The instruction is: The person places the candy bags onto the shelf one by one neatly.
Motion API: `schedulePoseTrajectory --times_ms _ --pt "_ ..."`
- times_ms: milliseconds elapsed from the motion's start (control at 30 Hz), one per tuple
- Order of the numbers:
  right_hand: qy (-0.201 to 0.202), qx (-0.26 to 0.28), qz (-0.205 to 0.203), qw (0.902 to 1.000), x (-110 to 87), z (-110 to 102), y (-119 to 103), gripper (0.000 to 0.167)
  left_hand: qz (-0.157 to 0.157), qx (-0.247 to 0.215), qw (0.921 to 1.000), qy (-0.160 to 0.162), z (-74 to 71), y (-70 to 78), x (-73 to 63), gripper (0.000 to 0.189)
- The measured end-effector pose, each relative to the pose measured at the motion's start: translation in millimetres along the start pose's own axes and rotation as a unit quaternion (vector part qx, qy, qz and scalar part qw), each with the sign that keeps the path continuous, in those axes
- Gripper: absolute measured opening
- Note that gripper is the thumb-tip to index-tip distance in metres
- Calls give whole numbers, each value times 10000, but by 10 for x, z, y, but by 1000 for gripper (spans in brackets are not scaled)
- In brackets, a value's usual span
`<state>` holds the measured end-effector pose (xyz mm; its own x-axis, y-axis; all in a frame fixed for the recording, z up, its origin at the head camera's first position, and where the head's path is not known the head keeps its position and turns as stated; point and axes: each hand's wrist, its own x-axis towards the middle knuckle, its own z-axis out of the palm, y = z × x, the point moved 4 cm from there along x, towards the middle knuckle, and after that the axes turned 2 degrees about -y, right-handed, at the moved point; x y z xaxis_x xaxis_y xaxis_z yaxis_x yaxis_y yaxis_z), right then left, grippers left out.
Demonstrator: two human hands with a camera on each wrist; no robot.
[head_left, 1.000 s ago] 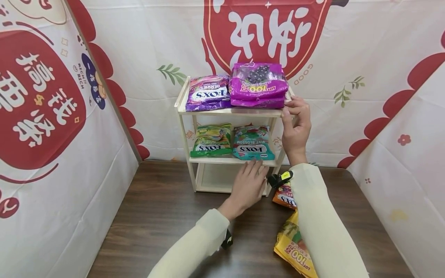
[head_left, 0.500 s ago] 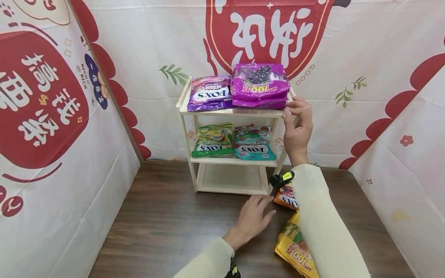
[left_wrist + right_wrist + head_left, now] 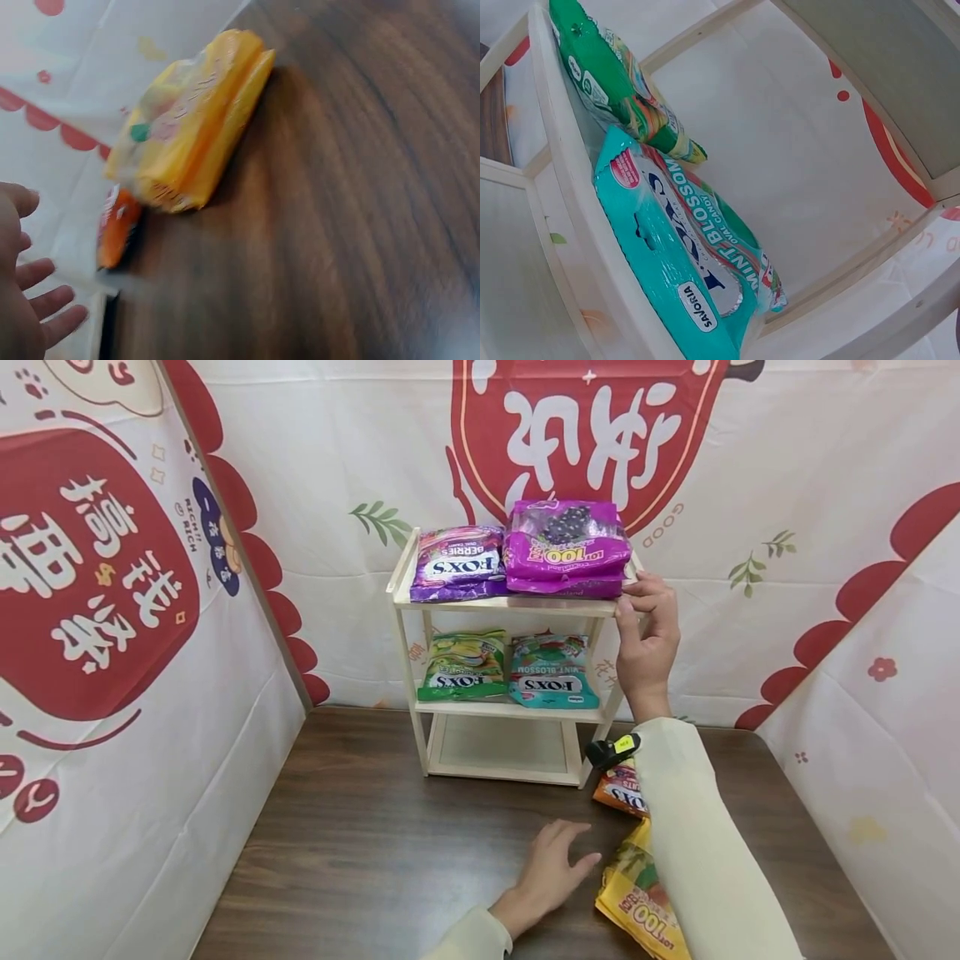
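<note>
A small three-tier wooden shelf [image 3: 517, 711] stands on the table. My right hand [image 3: 649, 639] grips the right front corner of its top board, thumb in front. A purple berries candy bag [image 3: 459, 564] and a magenta gummy bag [image 3: 567, 550] lie on top. The middle tier bears a green candy bag [image 3: 463, 667] and a teal mint candy bag [image 3: 682, 247]. Over the table in front, my left hand [image 3: 549, 867] holds nothing, its fingers loosely spread. Nearest to it is a yellow gummy bag [image 3: 187, 124], partly hidden by my right sleeve in the head view.
An orange candy bag [image 3: 622, 787] lies beside the shelf's right front foot, partly behind my right wrist. Printed cloth walls [image 3: 300, 468] enclose the brown wooden table [image 3: 337, 843] at the back and both sides.
My left hand has drawn back from the middle tier's front edge, down toward the yellow gummy bag. My right hand keeps its grip on the shelf corner. The bags stay put.
</note>
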<state>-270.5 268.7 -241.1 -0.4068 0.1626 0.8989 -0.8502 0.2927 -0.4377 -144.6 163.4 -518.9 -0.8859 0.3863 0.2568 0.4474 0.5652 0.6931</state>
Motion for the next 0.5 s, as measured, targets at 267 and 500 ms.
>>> schedulePoseTrajectory --times_ms 267,500 --pt "-8 -46 72 10000 21 -13 -18 25 1582 576 9611 2191 -736 -65 25 40" --pt "-399 -623 465 9962 42 -67 -162 25 2760 729 8897 3563 -1857 3 150 34"
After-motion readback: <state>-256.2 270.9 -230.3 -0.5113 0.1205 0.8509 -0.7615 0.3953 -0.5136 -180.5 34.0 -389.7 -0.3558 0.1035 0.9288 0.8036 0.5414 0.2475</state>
